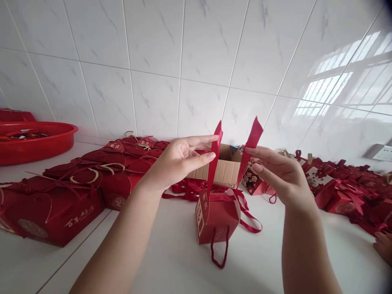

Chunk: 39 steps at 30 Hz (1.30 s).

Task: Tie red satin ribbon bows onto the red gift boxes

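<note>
A small red gift box [216, 220] with a dark red cord handle [219, 265] stands on the white table in front of me. A red satin ribbon [212, 173] comes up from the box in two upright ends. My left hand [180, 161] pinches one end between thumb and fingers, its tip sticking up above them. Opposite it, my right hand [277, 171] pinches the other end, raised to about the same height. Both hands are above the box, one on each side.
Red gift boxes [70, 208] crowd the left, near a red basin [39, 139]. An open cardboard box [226, 173] and loose ribbons [185, 190] lie behind. Smaller red boxes [344, 194] fill the right, where another person's hand [382, 247] shows. A tiled wall [153, 98] closes the back.
</note>
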{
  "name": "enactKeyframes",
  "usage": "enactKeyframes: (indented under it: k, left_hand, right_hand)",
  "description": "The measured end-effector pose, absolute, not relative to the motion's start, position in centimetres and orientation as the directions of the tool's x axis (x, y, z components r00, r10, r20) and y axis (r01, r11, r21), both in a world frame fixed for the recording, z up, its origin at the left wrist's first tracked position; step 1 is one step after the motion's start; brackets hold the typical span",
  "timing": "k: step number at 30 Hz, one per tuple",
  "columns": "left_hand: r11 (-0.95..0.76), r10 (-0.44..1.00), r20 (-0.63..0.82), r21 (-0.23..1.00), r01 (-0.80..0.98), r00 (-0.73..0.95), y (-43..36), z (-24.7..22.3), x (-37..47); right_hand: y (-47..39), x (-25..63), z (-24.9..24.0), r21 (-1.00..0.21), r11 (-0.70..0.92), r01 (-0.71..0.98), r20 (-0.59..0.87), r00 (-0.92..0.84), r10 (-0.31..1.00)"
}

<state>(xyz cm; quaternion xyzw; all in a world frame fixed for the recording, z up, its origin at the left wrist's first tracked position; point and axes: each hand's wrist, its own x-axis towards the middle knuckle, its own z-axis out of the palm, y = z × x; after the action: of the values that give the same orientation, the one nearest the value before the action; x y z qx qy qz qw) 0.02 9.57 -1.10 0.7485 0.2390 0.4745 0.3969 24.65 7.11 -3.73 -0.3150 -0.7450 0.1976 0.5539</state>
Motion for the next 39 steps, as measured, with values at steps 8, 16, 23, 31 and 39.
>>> enactKeyframes:
  k: [8, 16, 23, 31, 39]
  left_hand:
    - [-0.65, 0.698, 0.629, 0.757, -0.065, 0.342, 9.7, -1.4, 0.5]
    - [-0.711, 0.693, 0.707, 0.702, -0.026, 0.143, 10.3, -2.3, 1.9]
    - [-0.756, 0.648, 0.754, 0.654, -0.026, 0.109, 9.7, -2.0, 1.8]
    - [-0.725, 0.685, 0.717, 0.688, 0.028, 0.13, 8.6, -1.5, 1.7]
    - [-0.801, 0.598, 0.8, 0.599, -0.001, 0.048, 7.8, -1.3, 1.8]
  right_hand:
    - [7.5, 25.1, -4.2, -0.69, 0.676, 0.258, 0.662, -0.152, 0.734]
    - [7.6, 25.0, -4.5, -0.679, 0.708, 0.191, 0.692, -0.154, 0.705]
    - [6.3, 24.9, -4.1, -0.653, 0.741, 0.156, 0.73, -0.127, 0.671]
    - [5.5, 24.4, -3.9, -0.618, 0.759, 0.207, 0.75, -0.134, 0.647]
    - [5.0, 24.7, -3.7, -0.593, 0.766, 0.249, 0.763, -0.129, 0.633]
